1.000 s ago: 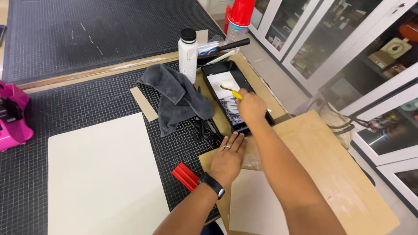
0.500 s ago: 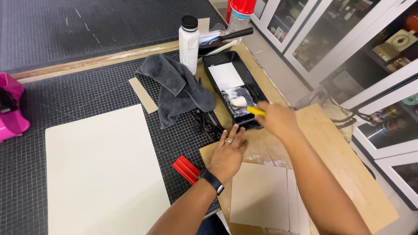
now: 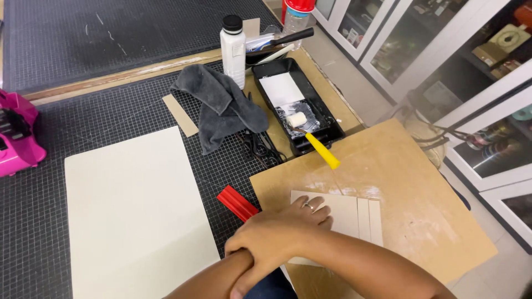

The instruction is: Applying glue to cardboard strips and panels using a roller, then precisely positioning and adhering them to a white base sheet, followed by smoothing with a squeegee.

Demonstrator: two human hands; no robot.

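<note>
Pink machine (image 3: 19, 135) at the 9 o'clock edge of the gridded cutting mat (image 3: 111, 105). To its right, at 7 o'clock, a large cream sheet (image 3: 136, 213) lies flat on the mat, with a small brown card strip (image 3: 180, 115) just above its upper right corner. Grey cloth (image 3: 219, 108) lies crumpled at 12 o'clock, touching the strip's side, and a white bottle with a black cap (image 3: 233, 50) stands upright just behind it. Black scissors (image 3: 260, 147) lie beside the cloth's lower edge. Red flat tool (image 3: 237, 203) rests at the centre, at the left corner of the brown board (image 3: 410, 188). Both hands meet at 6 o'clock: the left hand (image 3: 277, 232) lies palm down, fingers together, pressing on the pale card pieces (image 3: 354, 216) on the board, while the right hand (image 3: 249, 271) crosses over it, closed around the left wrist. Black tray (image 3: 310, 94) at 1 o'clock holds white glue and a small foam roller with a yellow handle (image 3: 316, 141), the handle jutting over the tray's near rim toward the board. White glass-fronted cabinets (image 3: 443, 61) fill the 2 o'clock side.
</note>
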